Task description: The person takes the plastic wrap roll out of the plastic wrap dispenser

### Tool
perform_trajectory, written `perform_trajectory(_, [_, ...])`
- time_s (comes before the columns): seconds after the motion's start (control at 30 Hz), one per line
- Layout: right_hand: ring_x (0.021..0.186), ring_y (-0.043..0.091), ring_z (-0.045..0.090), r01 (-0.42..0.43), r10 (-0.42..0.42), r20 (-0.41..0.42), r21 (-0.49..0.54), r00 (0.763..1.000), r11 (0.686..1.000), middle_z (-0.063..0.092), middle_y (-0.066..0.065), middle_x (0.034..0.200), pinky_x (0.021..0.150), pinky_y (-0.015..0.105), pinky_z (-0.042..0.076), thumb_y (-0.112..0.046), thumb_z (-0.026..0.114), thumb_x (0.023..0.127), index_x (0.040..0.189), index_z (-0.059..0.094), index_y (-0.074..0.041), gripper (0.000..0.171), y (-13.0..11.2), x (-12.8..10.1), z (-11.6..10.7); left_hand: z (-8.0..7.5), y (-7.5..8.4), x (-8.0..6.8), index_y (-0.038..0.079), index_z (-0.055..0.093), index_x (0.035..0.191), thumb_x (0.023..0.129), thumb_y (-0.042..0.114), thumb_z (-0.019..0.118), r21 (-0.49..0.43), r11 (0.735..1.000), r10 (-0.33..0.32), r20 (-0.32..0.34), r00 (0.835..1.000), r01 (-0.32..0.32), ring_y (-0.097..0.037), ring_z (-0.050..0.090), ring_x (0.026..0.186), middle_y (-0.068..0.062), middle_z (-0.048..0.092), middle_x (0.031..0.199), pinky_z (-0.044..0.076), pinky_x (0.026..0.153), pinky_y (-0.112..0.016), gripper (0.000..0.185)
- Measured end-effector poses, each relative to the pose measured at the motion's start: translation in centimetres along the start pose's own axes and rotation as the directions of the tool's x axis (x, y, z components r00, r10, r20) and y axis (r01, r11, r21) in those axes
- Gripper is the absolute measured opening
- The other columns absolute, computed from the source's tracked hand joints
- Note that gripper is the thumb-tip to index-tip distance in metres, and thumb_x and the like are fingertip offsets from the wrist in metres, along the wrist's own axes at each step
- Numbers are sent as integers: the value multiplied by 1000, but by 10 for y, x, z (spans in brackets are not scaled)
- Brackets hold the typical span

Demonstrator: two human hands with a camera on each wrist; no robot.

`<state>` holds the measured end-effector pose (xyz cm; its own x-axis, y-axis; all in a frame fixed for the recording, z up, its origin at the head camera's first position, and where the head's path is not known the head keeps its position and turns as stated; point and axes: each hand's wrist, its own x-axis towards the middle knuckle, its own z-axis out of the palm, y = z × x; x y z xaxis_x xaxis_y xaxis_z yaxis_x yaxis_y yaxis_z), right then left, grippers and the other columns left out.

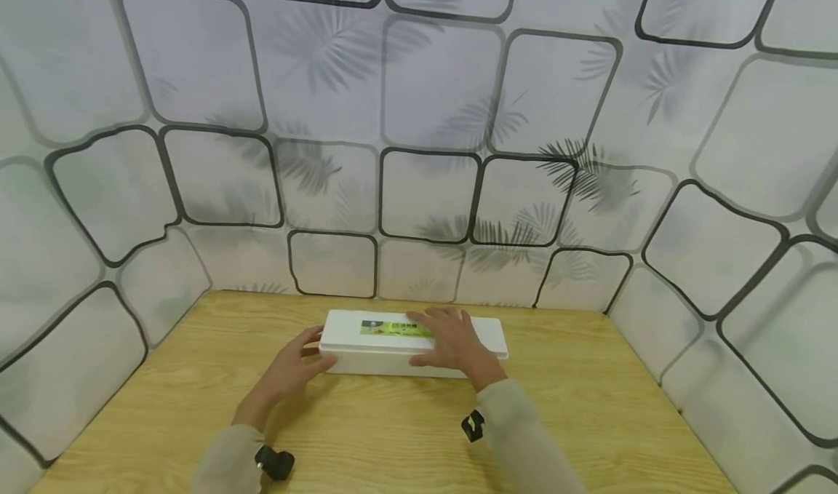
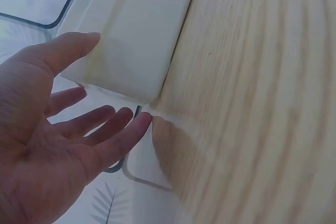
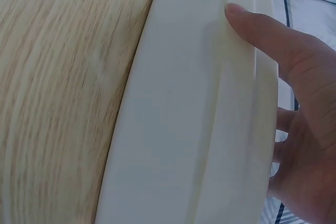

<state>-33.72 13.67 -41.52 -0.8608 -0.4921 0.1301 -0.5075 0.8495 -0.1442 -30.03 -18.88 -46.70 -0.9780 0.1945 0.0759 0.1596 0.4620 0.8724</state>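
The worktop (image 1: 366, 436), pale wood grain, runs out from under both forearms to patterned walls (image 1: 419, 152) on three sides. On it, just ahead of both hands, lies a long white box (image 1: 366, 352) with a lid, its long axis running left to right across the person, so each hand meets one part of it. A green label (image 1: 393, 328) sits on the lid between the hands.

The right hand (image 1: 452, 345) lies flat on top of the lid, right of the box's middle, fingers spread and nearly straight; in the right wrist view the thumb (image 3: 262, 30) rests along the lid's rim over the near side. The left hand (image 1: 294, 367) is at the box's left end, fingers relaxed and only lightly bent, with the thumb (image 2: 68, 51) against the end wall. Neither hand curls round the box. Both are about equally near.
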Motion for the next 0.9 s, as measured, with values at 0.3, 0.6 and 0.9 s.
perform_trajectory(0.3, [136, 45, 50, 23, -24, -11, -6, 1000, 1000, 53, 11, 154, 110, 76, 34, -61, 78, 83, 153, 48, -40, 80, -1, 3, 2, -1, -2, 3, 0, 33, 158, 97, 24, 74, -29, 999, -14, 12, 1000, 14, -53, 51, 136, -33, 41, 157, 57, 101, -53, 77])
perform_trajectory(0.6, [134, 47, 50, 67, -66, -39, 29, 997, 997, 52, 18, 152, 100, 77, 39, -59, 78, 84, 153, 49, -37, 78, -1, 1, -10, 1, 1, 5, -4, 36, 155, 98, 22, 72, -26, 1000, 9, 11, 1000, -8, -54, 53, 134, -34, 45, 153, 58, 101, -52, 73])
perform_trajectory(0.9, [129, 46, 54, 78, -76, -61, 25, 995, 997, 55, 20, 147, 94, 74, 42, -59, 78, 84, 153, 50, -35, 78, -3, -3, -19, 2, 6, 3, -4, 35, 155, 99, 21, 71, -56, 998, -15, 6, 1000, 15, -55, 54, 131, -35, 46, 150, 62, 92, -47, 71])
